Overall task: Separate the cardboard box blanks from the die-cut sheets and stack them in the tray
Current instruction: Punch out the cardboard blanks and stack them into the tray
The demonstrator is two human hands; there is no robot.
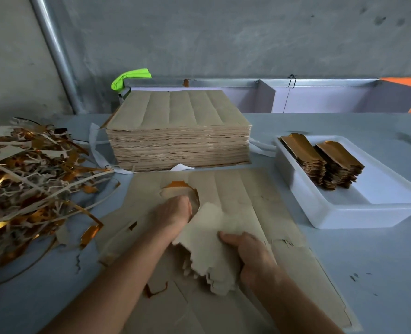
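A brown die-cut sheet lies flat on the table in front of me, torn open near its left side with gold foil showing at the tear. My left hand grips the far end of a bundle of box blanks that is lifted out of the sheet. My right hand holds the bundle's near right edge, thumb on top. A white tray at the right holds two stacks of gold-faced blanks. A tall stack of uncut sheets stands behind.
A heap of gold and white trim scrap covers the table's left side. A metal-framed divider runs along the back edge, with a green cloth on its left end. Bare table surface shows at the lower right.
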